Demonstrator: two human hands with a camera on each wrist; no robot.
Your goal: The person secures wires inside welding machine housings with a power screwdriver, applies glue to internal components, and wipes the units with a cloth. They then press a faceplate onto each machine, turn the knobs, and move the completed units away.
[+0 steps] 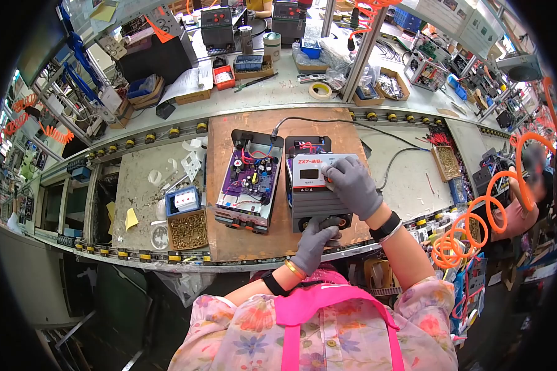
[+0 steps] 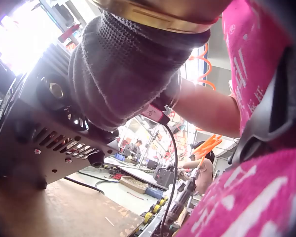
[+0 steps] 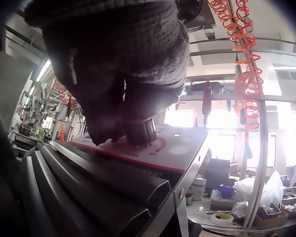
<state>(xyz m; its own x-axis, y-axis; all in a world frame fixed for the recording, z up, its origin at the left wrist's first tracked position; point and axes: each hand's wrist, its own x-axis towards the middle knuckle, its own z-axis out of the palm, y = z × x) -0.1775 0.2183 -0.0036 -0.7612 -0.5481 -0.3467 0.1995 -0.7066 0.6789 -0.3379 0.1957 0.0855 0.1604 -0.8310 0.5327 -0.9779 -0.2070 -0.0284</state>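
Observation:
A dark metal unit with a white "ZX7" front panel (image 1: 312,162) stands on the brown board. My gloved right hand (image 1: 356,185) is over the panel's right side; in the right wrist view the right hand (image 3: 118,69) pinches a dark round knob (image 3: 141,132) on the panel. My gloved left hand (image 1: 315,244) lies at the unit's near end, its fingers by a round black fitting; in the left wrist view the left hand (image 2: 123,74) hides its own fingertips against the vented end plate (image 2: 49,148). To the left sits an open unit with a purple circuit board (image 1: 250,176).
A box of brass screws (image 1: 188,230) and a blue tray (image 1: 184,200) stand left of the board. A black cable (image 1: 377,125) runs across behind the units. Orange coiled hoses (image 1: 470,229) hang at the right. Yellow tape (image 1: 320,91) lies on the rear bench.

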